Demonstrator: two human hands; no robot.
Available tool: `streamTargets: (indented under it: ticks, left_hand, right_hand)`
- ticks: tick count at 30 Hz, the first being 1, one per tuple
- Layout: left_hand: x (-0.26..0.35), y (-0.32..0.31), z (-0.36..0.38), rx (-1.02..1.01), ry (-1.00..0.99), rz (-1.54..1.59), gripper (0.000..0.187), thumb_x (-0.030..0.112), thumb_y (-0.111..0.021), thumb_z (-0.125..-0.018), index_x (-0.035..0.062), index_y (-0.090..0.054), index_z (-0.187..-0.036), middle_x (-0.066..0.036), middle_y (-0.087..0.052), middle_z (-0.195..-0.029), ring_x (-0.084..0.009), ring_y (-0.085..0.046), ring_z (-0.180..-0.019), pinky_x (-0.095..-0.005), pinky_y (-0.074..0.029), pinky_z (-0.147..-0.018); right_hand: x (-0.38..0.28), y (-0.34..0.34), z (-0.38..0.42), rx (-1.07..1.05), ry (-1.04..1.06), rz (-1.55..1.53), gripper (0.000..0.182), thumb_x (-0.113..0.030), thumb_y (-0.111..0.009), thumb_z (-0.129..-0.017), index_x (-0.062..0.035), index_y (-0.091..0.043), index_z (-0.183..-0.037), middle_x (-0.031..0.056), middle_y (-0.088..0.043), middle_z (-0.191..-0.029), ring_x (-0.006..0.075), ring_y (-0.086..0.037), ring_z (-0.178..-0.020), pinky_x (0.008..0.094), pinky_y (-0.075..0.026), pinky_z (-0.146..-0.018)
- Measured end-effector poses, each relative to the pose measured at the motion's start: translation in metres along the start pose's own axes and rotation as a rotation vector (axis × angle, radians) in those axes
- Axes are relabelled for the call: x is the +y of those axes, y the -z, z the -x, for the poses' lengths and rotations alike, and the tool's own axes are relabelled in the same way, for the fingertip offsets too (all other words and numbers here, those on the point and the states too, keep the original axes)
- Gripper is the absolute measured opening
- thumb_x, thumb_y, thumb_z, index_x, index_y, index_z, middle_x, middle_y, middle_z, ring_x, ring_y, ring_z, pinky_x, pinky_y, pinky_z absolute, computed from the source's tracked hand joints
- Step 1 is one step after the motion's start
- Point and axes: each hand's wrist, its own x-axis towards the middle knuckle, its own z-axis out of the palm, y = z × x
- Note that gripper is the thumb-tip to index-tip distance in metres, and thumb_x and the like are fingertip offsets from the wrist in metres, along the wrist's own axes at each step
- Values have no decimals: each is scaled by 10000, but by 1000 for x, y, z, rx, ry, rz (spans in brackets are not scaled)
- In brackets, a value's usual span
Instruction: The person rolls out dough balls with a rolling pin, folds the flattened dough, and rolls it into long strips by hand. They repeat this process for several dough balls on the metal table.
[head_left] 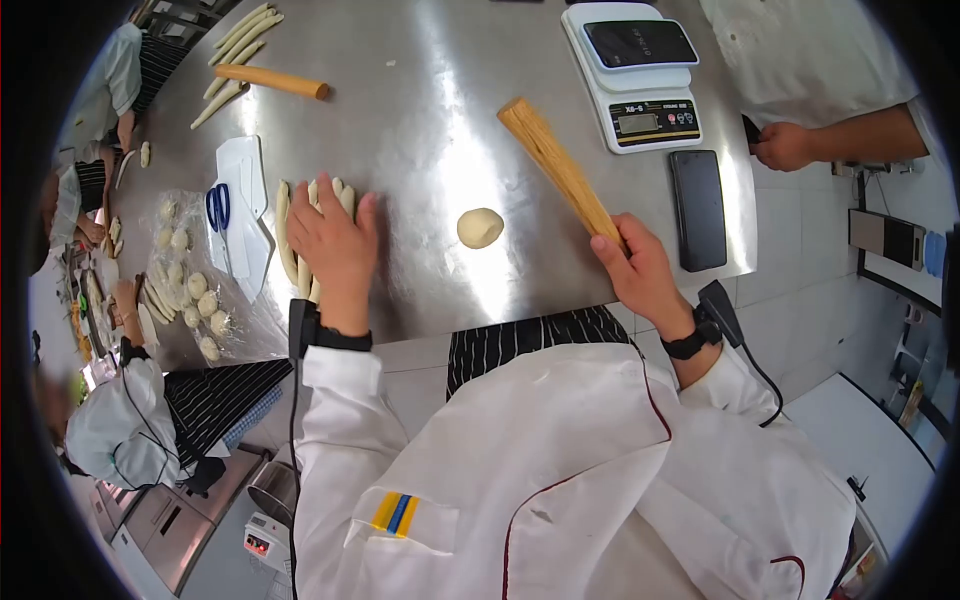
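Note:
My right hand (640, 268) is closed around the lower end of a wooden rolling pin (556, 165), which slants up and to the left over the steel table. A ball of dough (480, 229) lies on the table between my two hands. My left hand (335, 235) rests palm down with its fingers stretched over several long dough strips (285, 232), covering most of them. Left of it are white plastic scrapers (252, 190) and blue-handled scissors (219, 208).
Dough balls under plastic film (200, 290) sit at the left. Farther back lie another rolling pin (272, 80) and dough strips (240, 40). A scale (640, 90) bearing a phone, and a black phone (698, 210), are at right. Other people stand around the table.

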Motion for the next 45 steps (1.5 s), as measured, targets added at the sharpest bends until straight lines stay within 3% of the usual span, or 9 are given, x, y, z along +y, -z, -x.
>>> streamTargets:
  ticks: [4, 6, 7, 10, 12, 18, 20, 37, 45]
  left_hand:
    - [97, 45, -22, 46, -178, 284, 620, 444, -568, -918, 73, -505, -1410, -263, -396, -1467, -471, -267, -1410, -660, -158, -1118]
    - [135, 5, -4, -268, -250, 385, 725, 481, -583, -873, 94, -443, -1469, -222, -330, -1545, -485, -176, -1457, -714, -47, -1120]
    - [144, 7, 4, -599, -238, 222, 839, 595, -550, -870, 121, -342, -1532, -223, -227, -1595, -494, -170, -1461, -725, -72, -1113]
    - [130, -33, 15, -434, -328, 487, 847, 531, -525, -905, 42, -263, -1545, -207, -213, -1609, -419, -106, -1502, -640, -13, -1166]
    - [104, -44, 17, -469, -34, 907, 762, 483, -420, -992, 29, -191, -1560, -199, -180, -1622, -392, -108, -1507, -553, -46, -1198]
    - [63, 47, 23, -98, -191, 183, 545, 315, -397, -981, -16, -446, -1411, -243, -385, -1508, -435, -294, -1433, -604, -152, -1165]
    - [68, 4, 57, -481, -154, 321, 603, 368, -453, -941, -22, -469, -1401, -232, -389, -1513, -481, -262, -1430, -660, -80, -1145]
    - [47, -62, -57, -216, -57, 237, 602, 453, -394, -990, 98, -426, -1475, -242, -358, -1522, -481, -233, -1436, -667, -93, -1144]
    - [62, -2, 84, -283, -51, 199, 658, 435, -427, -973, -3, -401, -1463, -267, -363, -1518, -465, -244, -1445, -593, -102, -1174]
  right_hand:
    - [-1, 0, 3, -3, -9, 66, 283, -256, -635, -977, 18, -613, -1047, 63, -519, -803, 133, -462, -673, 282, -401, -611]
    - [-6, 2, -4, 13, -27, 62, 282, -258, -638, -976, 16, -614, -1043, 63, -516, -801, 135, -462, -677, 283, -402, -615]
    - [-8, 4, -3, 24, -64, 40, 281, -257, -639, -976, 15, -614, -1040, 60, -511, -803, 131, -456, -680, 278, -400, -617]
    - [-11, 8, 4, 62, -42, 41, 270, -250, -656, -963, 7, -615, -1037, 63, -523, -815, 148, -476, -686, 283, -405, -610]
    - [-10, 11, 14, 56, -12, 63, 264, -242, -671, -950, 1, -615, -1037, 70, -538, -824, 168, -502, -689, 294, -413, -602]
    - [-22, -35, -40, -94, 469, 844, 417, -333, -722, -842, -74, -623, -1154, 76, -604, -1011, 275, -586, -941, 439, -445, -824]
    - [-4, -59, -53, -16, 659, 924, 517, -398, -678, -853, -77, -597, -1251, 106, -600, -1208, 282, -559, -1146, 485, -388, -988]
    - [5, -70, -168, 191, 393, 962, 574, -423, -470, -980, -13, -511, -1380, 229, -432, -1482, 409, -361, -1399, 534, -276, -1143]
    - [21, -77, -8, 231, 436, 911, 598, -435, -463, -985, 30, -512, -1357, 245, -422, -1483, 398, -379, -1393, 510, -284, -1145]
